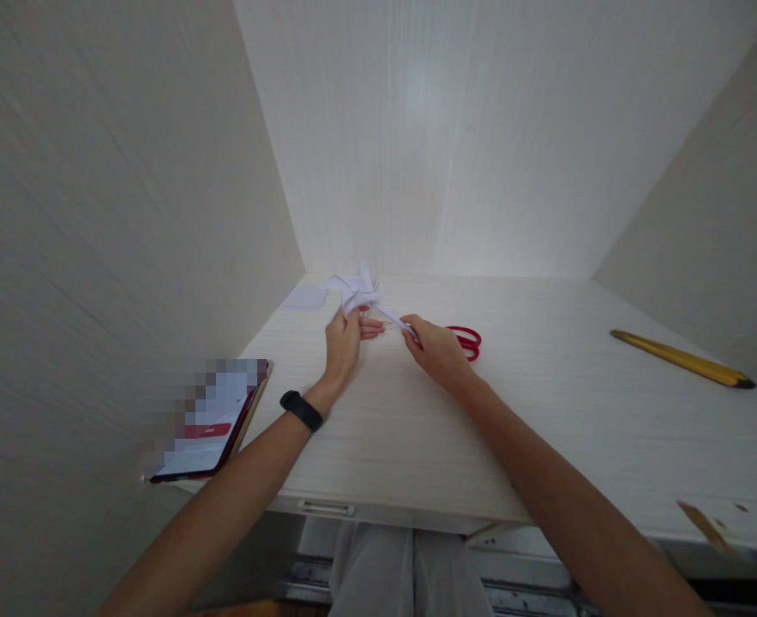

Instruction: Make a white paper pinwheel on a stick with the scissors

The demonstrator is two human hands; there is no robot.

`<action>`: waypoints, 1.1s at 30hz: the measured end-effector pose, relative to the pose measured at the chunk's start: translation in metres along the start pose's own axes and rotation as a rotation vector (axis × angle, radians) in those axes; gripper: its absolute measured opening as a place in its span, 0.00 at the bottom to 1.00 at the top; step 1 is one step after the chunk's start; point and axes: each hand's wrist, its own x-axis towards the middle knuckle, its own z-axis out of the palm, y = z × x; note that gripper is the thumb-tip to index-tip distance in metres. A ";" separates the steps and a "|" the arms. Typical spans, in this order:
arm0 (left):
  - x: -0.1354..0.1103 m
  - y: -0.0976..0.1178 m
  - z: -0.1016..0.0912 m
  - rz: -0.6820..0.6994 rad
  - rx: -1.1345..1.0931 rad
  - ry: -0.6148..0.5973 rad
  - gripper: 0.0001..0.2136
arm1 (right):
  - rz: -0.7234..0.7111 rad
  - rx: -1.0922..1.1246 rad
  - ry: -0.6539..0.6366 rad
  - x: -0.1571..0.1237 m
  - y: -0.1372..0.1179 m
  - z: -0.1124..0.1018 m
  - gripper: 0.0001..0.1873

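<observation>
A white paper pinwheel [356, 296] with folded blades is held up near the back of the desk. Its lower blade meets the thumb side of my left hand [345, 343], which closes on it there while the other fingers point right beneath it. From the pinwheel a thin white paper stick [389, 316] slants down to the right. My right hand [439, 350] pinches the lower end of that stick between thumb and fingers. Just behind my right hand lie scissors with red handles [479, 341]; their blades are mostly hidden.
A white piece of paper [305, 296] lies at the back left. A tablet in a case [214, 428] rests at the left edge against the side wall. On the right lies a long yellow pencil-shaped thing [680, 356]. Walls enclose the desk [404, 446] on three sides.
</observation>
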 end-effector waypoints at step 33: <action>0.001 0.000 0.000 0.043 -0.051 0.055 0.11 | -0.012 -0.027 0.015 -0.003 -0.001 -0.001 0.15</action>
